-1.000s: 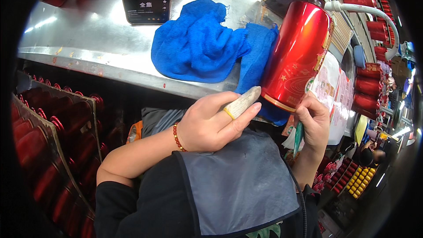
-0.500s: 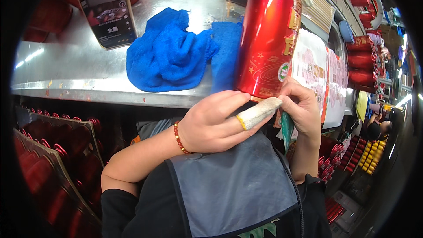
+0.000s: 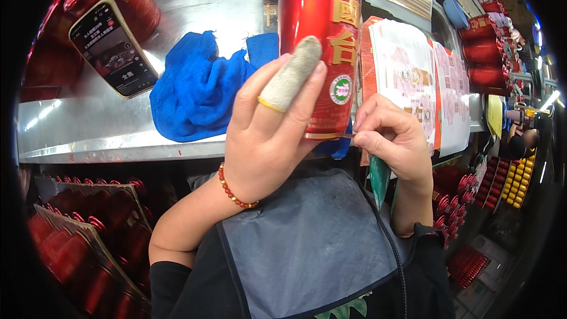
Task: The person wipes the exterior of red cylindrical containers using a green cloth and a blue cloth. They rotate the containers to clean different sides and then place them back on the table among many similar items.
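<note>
A glossy red bottle with gold characters and a round green-and-white mark stands tilted at the bench edge. My left hand lies along its lower side, fingers pressed on the surface; a whitish cloth finger cover with a yellow hem is on one finger. The left thumb is hidden. At the bottle's bottom edge, my right hand pinches the end of a thin, brownish strip between thumb and forefinger. A green, pointed flat piece hangs below the right hand; how it is held is hidden.
A blue cloth and a phone lie on the metal bench to the left. Printed sheets are at the right, beneath a pale pipe. Racks of red bottles stand below left.
My left hand has moved up from the bottle's bottom edge onto its side. The bottle has turned, showing more gold characters. My right hand has drawn slightly away, with the strip now visible.
</note>
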`<action>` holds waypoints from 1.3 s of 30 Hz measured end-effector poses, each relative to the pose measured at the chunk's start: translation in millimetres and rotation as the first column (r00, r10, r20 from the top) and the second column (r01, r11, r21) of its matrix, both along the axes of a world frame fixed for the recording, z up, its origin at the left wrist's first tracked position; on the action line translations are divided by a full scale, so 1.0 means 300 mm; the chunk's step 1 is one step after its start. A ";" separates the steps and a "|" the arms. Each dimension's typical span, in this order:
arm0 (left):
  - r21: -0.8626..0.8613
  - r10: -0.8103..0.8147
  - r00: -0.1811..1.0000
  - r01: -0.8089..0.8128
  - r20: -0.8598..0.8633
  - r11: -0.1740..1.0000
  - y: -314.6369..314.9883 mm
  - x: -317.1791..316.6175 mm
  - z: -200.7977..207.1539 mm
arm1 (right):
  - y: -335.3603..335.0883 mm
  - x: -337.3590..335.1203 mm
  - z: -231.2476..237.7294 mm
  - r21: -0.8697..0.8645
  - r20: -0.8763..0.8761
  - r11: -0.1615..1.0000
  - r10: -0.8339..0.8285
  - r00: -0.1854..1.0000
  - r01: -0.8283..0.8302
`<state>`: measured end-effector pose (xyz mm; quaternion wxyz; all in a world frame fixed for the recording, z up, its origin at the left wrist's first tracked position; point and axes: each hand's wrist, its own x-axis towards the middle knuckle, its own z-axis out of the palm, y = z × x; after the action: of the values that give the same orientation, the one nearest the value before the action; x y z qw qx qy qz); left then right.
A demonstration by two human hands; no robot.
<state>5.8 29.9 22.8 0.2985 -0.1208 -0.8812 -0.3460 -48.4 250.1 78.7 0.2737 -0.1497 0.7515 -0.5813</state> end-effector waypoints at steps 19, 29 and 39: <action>-0.037 -0.247 0.968 0.246 -0.030 0.968 -0.090 0.142 -0.039 | 0.005 -0.021 -0.081 -0.006 0.005 1.000 -0.022 1.000 0.023; -0.317 -0.212 0.960 0.147 -0.182 0.937 0.006 0.030 -0.011 | 0.002 -0.019 -0.084 -0.027 -0.034 0.999 -0.020 0.999 0.019; -0.092 -0.012 0.999 0.017 0.049 0.996 -0.017 0.002 -0.004 | 0.020 -0.012 -0.073 -0.031 -0.010 0.998 -0.050 0.999 0.049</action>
<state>6.4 24.8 21.5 0.2684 -0.1323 -0.9024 -0.3101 -51.9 256.2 56.7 0.2527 -0.1384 0.7475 -0.5985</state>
